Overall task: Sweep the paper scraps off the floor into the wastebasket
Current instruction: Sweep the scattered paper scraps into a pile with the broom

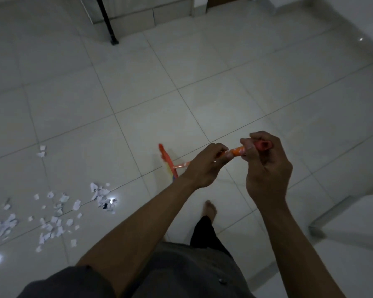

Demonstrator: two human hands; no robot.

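I hold an orange broom by its handle. My left hand grips the handle lower down, and my right hand grips it near the red top end. The broom head rests on the white tiled floor ahead of me. White paper scraps lie scattered on the floor at the lower left, well apart from the broom head. No wastebasket is in view.
A black furniture leg stands at the top left by a low ledge. A raised white step runs along the right side. My bare foot is on the tiles below the broom.
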